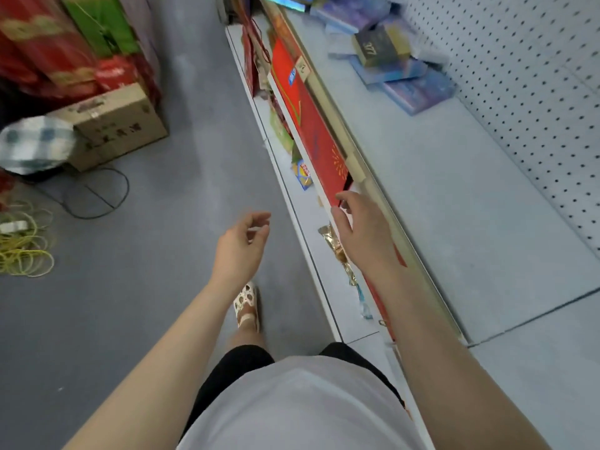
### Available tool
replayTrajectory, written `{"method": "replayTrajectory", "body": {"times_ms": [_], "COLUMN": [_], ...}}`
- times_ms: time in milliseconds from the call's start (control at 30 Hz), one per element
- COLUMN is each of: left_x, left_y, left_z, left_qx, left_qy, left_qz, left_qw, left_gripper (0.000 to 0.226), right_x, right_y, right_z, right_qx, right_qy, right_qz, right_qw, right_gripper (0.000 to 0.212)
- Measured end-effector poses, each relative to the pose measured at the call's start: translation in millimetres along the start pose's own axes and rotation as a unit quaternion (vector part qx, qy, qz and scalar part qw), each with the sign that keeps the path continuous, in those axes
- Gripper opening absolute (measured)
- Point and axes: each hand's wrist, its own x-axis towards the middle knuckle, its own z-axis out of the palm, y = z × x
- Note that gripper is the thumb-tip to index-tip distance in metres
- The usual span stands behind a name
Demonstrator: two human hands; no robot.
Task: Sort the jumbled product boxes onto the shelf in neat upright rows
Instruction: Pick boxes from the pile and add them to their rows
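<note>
Grey-blue vinyl floor (168,287) is filling the left half of the view, and a pale metal shelf (454,196) with a pegboard back (535,92) is running along the right. Lying jumbled at the far end of that shelf are the product boxes (399,73): several flat blue and purple ones tipped over on each other, with a dark box with gold lettering (380,43) sitting tilted on top. A long red box (311,125) is standing on edge just below the shelf's front lip, above a lower shelf (328,274) where small snack packets are lying.

Across the aisle, red and green cartons (65,37) are stacked behind a brown cardboard box (120,125), with a checked cloth bundle (32,144) beside it and yellow cord (22,245) coiled on the floor.

The right hand (360,228) is reaching to the near end of the red box, its grip spread, fingertips at the box's edge; whether they are touching is unclear. The left hand (242,245) is hovering over the floor, fingers loosely curled, holding nothing.
</note>
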Motion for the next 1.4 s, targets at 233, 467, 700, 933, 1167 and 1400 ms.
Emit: {"method": "replayTrajectory", "body": {"times_ms": [233,467,700,933,1167,1400], "left_x": [178.3,339.5,458.4,518.3,537.6,540.2], "left_y": [24.7,70.3,147.3,207.1,218.5,225.3], "left_z": [-32.6,-20.4,53.6,125.7,174.1,178.7], "left_qx": [0.059,0.076,0.104,0.196,0.300,0.251], "left_qy": [-0.057,-0.164,-0.219,-0.224,-0.263,-0.333], "left_qz": [0.061,0.137,0.257,0.359,0.412,0.362], "left_qw": [0.995,0.974,0.936,0.885,0.819,0.834], "left_gripper": [0.023,0.023,0.029,0.042,0.075,0.095], "right_x": [138.4,248.0,357.0,426.5,424.6,400.1], "right_y": [-12.0,3.3,68.9,109.8,113.5,98.5], "right_z": [12.9,-1.6,-57.0,-64.4,-56.9,-51.1], "right_qx": [0.013,-0.011,-0.077,-0.103,-0.063,0.116], "right_qy": [0.092,0.187,0.215,0.125,0.131,0.262], "right_qz": [0.067,0.160,0.271,0.384,0.399,0.504], "right_qw": [0.993,0.969,0.935,0.909,0.905,0.815], "right_gripper": [0.026,0.029,0.042,0.080,0.090,0.091]}}
